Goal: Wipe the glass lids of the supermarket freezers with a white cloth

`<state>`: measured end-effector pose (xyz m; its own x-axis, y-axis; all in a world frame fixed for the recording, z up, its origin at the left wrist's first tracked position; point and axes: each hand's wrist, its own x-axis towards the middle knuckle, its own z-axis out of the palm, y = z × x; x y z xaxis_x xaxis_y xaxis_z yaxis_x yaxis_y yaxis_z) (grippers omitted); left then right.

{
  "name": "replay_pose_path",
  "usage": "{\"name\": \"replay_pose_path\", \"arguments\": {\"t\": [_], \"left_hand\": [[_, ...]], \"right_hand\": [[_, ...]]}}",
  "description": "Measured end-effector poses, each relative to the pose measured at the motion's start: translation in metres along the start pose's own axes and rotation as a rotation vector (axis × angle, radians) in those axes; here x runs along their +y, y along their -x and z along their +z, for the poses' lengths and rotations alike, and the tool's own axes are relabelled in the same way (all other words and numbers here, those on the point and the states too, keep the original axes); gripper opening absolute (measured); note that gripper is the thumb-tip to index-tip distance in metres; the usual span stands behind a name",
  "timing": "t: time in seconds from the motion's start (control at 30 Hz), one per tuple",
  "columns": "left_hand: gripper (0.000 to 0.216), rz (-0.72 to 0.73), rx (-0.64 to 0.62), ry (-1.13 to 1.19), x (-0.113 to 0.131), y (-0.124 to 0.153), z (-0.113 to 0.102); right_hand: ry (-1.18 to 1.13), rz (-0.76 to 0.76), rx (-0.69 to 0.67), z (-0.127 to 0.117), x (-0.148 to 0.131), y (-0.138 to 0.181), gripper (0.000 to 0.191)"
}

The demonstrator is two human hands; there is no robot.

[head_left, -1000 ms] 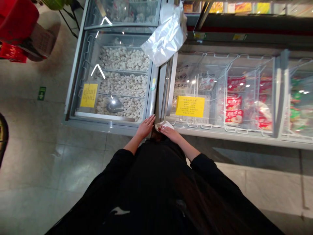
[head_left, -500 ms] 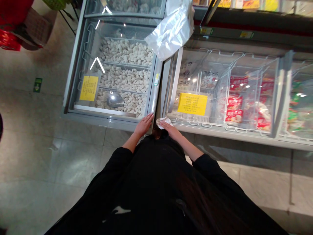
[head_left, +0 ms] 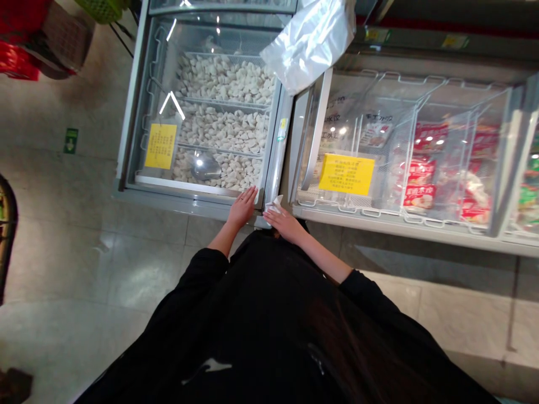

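Note:
My left hand point(head_left: 243, 205) lies with its fingers stretched out on the front right corner of the left freezer's frame point(head_left: 189, 203). A crumpled white cloth or tissue point(head_left: 273, 205) is under the fingers of my right hand point(head_left: 285, 223), pressed against the corner edge beside the gap between the two freezers. Beneath the left freezer's glass lid are white dumplings point(head_left: 231, 129) in several rows, with a clear scoop point(head_left: 205, 166) on the nearest row. A yellow notice point(head_left: 160, 146) is on this lid.
To the right, a second freezer point(head_left: 349, 210) holds red-and-white bags point(head_left: 420, 174) in wire baskets, under a yellow notice point(head_left: 346, 174). Clear plastic bags point(head_left: 311, 45) hang over the back between the freezers. A green basket point(head_left: 101, 8) stands at the upper left.
My right hand has moved left with the white cloth, from the right freezer's side onto the left freezer's corner. My left hand has shifted slightly left. The camera view has moved a little.

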<state>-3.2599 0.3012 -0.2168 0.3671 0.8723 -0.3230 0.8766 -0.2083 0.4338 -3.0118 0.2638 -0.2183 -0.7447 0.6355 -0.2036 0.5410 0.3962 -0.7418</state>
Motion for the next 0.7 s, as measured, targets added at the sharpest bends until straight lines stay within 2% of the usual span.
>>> {"name": "replay_pose_path", "arguments": {"t": [0.13, 0.27, 0.37, 0.53, 0.6, 0.7], "left_hand": [[0.065, 0.011, -0.001, 0.017, -0.004, 0.001, 0.004], [0.067, -0.006, -0.004, 0.024, -0.008, 0.002, 0.005], [0.067, 0.007, -0.017, 0.025, -0.009, 0.003, 0.002], [0.075, 0.061, -0.084, 0.028, -0.011, 0.004, -0.004], [0.076, 0.071, -0.101, 0.024, -0.011, 0.003, -0.006], [0.075, 0.069, -0.104, 0.015, -0.011, 0.002, -0.007]], "right_hand": [[0.069, 0.079, 0.050, -0.019, 0.010, -0.029, 0.051], [0.105, 0.238, 0.188, -0.025, 0.013, -0.065, 0.054], [0.074, 0.313, 0.272, -0.010, 0.000, -0.064, 0.052], [0.021, 0.332, 0.253, 0.023, -0.031, -0.036, 0.049], [0.042, 0.333, 0.252, 0.022, -0.029, -0.041, 0.049], [0.061, 0.352, 0.301, -0.001, -0.006, -0.073, 0.051]]}}
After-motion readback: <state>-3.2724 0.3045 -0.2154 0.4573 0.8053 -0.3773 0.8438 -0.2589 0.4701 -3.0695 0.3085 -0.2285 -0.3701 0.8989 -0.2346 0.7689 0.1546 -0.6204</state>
